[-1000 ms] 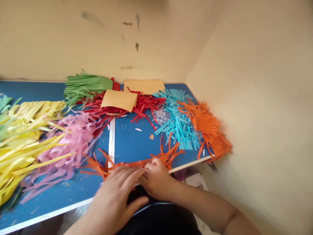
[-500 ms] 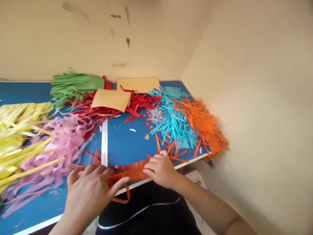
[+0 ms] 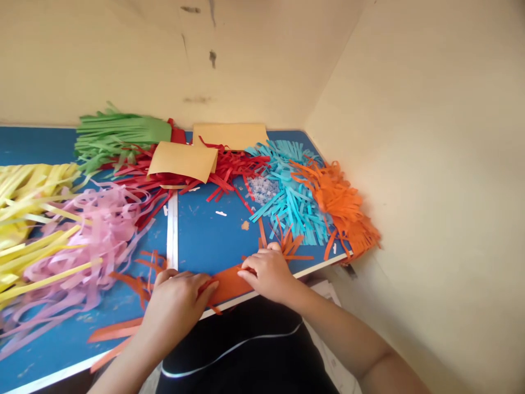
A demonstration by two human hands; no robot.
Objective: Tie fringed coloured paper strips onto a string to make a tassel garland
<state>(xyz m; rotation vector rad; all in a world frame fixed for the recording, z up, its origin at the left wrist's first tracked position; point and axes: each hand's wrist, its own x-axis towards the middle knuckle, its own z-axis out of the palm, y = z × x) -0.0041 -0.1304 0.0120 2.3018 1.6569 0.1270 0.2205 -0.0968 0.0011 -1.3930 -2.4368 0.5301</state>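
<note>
Just inside table edge [image 3: 324,265], left hand [image 3: 178,298], right hand [image 3: 270,273] hold orange fringe [image 3: 228,284].

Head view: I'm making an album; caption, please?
Left hand and right hand hold fringed orange strip, blue table beneath.

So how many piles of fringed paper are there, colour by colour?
Green pile: 1
Yellow pile: 1
Pink pile: 1
Red pile: 1
Light blue pile: 1
Orange: 2 (near orange pile, right orange pile)
Total: 7

soft diffuse light, faint corner shadow, slight blur throughout
</note>
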